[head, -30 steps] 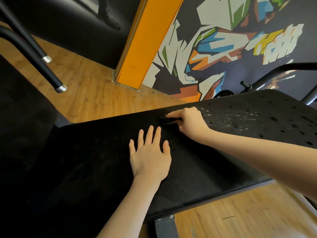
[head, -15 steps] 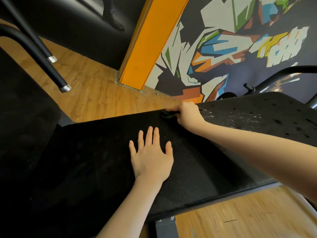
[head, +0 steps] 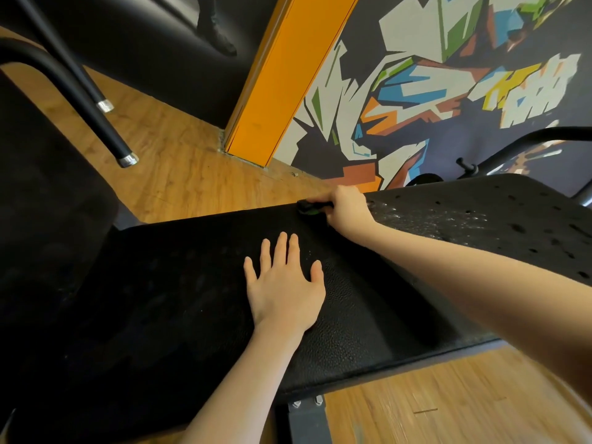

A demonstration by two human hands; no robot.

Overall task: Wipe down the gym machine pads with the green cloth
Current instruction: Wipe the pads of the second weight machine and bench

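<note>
A long black padded bench [head: 368,302] runs across the view. My left hand [head: 283,290] lies flat on the pad near its middle, fingers straight and spread. My right hand [head: 347,209] is at the pad's far edge, fingers curled round a bunched dark green cloth [head: 310,208], of which only a small part shows past the knuckles. To the right of that hand the pad is speckled with white marks and dark pits [head: 480,219].
A second black pad [head: 41,219] rises at the left. Two black bars with metal end caps [head: 127,160] hang over the wood floor [head: 179,174]. An orange pillar [head: 282,78], a painted mural wall [head: 448,78] and a black frame tube [head: 528,139] stand behind the bench.
My right hand has slid with the cloth away from me, from the pad's upper surface to its far edge. My left hand has stayed flat in place.
</note>
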